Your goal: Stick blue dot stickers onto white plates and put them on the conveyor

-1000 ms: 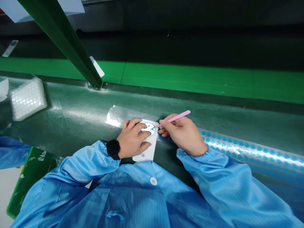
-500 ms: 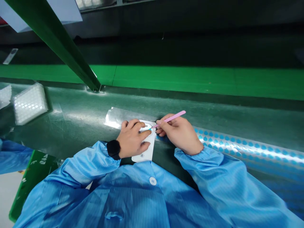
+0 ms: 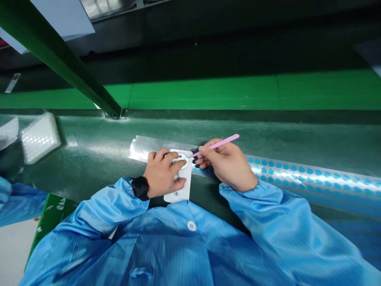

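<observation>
A white, card-shaped plate [image 3: 184, 184] with a round raised ring near its far end lies on the green bench in front of me. My left hand [image 3: 164, 172] rests on it, fingers spread, the fingertips pressing around the ring. In my right hand [image 3: 228, 161] is a pair of pink tweezers [image 3: 222, 143], pinched like a pen, its thin tip at the ring's right edge beside my left index fingertip. Dark covers show on some right fingertips. Under and behind the plate runs a clear strip of blue round stickers [image 3: 285, 167], stretching off to the right.
Clear bubble-wrap packs [image 3: 41, 137] lie at the left of the bench. A slanting green post [image 3: 89, 85] rises behind them. A green ledge [image 3: 202, 93] runs along the back. Another person's blue sleeve [image 3: 20, 200] shows at the left edge.
A small blue spot by the tweezers' tip no longer shows; my left index fingertip now lies there. Both hands stay near the ring. The camera view has tilted slightly.
</observation>
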Motion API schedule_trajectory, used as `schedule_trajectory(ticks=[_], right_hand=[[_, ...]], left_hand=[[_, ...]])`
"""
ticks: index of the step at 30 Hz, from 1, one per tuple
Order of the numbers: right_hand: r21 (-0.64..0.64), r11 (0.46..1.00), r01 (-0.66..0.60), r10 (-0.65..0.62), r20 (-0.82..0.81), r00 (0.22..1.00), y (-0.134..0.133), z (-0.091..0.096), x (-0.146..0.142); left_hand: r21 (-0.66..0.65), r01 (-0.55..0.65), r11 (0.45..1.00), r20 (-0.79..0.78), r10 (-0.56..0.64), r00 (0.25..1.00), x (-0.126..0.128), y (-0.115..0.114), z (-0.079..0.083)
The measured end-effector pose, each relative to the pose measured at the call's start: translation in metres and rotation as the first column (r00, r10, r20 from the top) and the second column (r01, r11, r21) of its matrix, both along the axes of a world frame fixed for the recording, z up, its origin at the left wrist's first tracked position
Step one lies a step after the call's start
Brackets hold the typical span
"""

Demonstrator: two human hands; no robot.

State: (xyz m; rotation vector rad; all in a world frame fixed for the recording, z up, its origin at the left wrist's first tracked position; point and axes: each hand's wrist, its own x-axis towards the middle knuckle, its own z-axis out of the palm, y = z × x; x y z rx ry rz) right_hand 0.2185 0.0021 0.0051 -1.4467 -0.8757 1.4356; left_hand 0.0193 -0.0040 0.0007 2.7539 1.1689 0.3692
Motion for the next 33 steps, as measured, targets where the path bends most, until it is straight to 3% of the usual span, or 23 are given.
schedule_trajectory(ticks=[10,24,33], right_hand=[[0.015,1.000,0.001,0.000,-0.036,0.999,0.0015,0.0005,-0.0003],[0.012,1.000,-0.002,0.003,-0.074,0.997,0.0015,-0.0013,0.0009],[0.006,1.000,0.005,-0.005,-0.087,0.996,0.0022,-0.0001,0.0001]], left_hand=[[0.004,-0.037,0.999,-0.076,0.037,0.996,0.0054,-0.0030,0.0021],[0.071,-0.056,0.996,-0.026,0.058,0.998,0.0049,-0.0046,-0.0003],[0.018,-0.081,0.997,-0.059,0.082,0.995,0.0060,-0.0045,-0.0010]])
